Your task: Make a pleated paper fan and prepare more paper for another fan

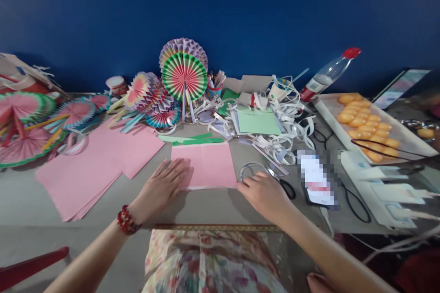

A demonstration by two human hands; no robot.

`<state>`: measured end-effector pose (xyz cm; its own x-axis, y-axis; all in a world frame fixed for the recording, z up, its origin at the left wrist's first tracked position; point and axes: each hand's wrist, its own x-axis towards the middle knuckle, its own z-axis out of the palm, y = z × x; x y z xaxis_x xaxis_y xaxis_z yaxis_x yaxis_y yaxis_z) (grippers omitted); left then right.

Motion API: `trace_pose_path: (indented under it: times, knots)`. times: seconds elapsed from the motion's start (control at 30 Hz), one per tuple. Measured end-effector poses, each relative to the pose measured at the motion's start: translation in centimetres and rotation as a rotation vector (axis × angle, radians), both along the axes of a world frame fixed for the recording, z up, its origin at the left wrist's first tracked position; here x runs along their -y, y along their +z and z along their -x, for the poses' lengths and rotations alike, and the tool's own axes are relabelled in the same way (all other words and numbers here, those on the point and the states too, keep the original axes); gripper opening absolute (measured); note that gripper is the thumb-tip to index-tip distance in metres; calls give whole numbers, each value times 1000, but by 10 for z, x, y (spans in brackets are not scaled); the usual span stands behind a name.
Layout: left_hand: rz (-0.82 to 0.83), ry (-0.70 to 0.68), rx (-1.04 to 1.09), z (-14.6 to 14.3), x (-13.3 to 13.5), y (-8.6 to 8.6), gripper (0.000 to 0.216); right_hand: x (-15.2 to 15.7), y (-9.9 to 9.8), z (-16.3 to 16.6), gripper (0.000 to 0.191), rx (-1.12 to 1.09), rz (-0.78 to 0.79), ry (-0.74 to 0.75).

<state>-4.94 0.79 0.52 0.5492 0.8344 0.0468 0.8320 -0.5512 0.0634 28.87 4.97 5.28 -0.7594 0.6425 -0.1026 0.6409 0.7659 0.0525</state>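
A pink paper sheet (211, 165) lies flat on the table in front of me, with thin white strips along its top and bottom edges. My left hand (168, 178) rests on its left part, fingers stretched out and pressed flat. At the lower right corner of the sheet, my right hand (263, 192) has its fingers curled in, thumb and forefinger at the corner. A pair of scissors (287, 187) lies just beyond and partly under the right hand. Green paper strips (195, 139) lie along the sheet's far edge.
Larger pink sheets (85, 169) are stacked on the left. Finished pleated paper fans (184, 75) stand behind, near curled white paper scraps (275, 146) and a light green sheet (259, 122). On the right are a phone (318, 178), a power strip (378, 192), a bottle (326, 75) and a tray (409, 139).
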Motion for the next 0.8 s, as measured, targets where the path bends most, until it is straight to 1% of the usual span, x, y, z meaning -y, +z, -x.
trace_pose_path:
  times: [0.07,0.17,0.3,0.43,0.6,0.8]
  knots:
    - [16,-13,-2,8,-13,2,52,-14,2,6,19,22,-9,-27]
    - [25,-25,-4,14,-21,3,54,-26,4,10,17,25,-19,-35]
    - [32,-19,-5,15,-22,0,54,-29,3,9,16,19,-10,-38]
    - [48,-18,-5,16,-21,-2,54,-29,3,9,16,12,37,-64]
    - [66,-21,-8,16,-22,-1,54,-32,6,11,19,23,79,-118]
    - [49,-5,10,14,-20,-2,55,-35,10,10,19,18,150,-132]
